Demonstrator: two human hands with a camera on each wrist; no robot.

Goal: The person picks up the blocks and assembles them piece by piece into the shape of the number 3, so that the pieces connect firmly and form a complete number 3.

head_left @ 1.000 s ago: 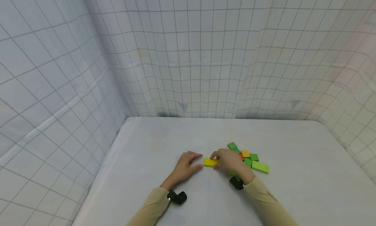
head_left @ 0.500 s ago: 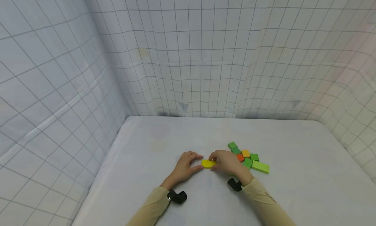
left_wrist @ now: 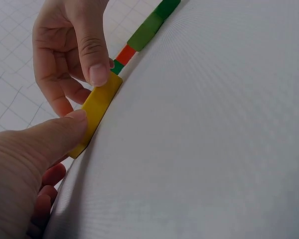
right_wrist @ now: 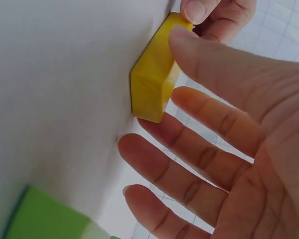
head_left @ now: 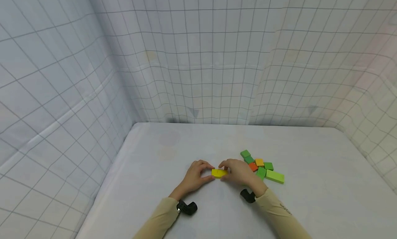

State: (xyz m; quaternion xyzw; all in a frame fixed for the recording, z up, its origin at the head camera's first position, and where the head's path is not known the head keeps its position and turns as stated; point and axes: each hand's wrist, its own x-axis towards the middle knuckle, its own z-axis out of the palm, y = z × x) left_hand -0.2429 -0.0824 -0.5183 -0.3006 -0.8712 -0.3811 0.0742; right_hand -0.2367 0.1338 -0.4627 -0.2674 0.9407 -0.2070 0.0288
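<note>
Your left hand (head_left: 193, 177) pinches the left end of the yellow block (head_left: 218, 173), its thumb on the near side and the fingers reaching round the far side. Your right hand (head_left: 239, 171) grips the same block toward its right end, thumb likewise against the near face. The yellow block lies lengthwise between your two hands, down on the white-covered desk (head_left: 310, 156). Just beyond your right hand, to its right, you have a red block (head_left: 253, 167) near an orange block (head_left: 259, 162), several green blocks (head_left: 268, 166) and a longer lime block (head_left: 274, 177).
</note>
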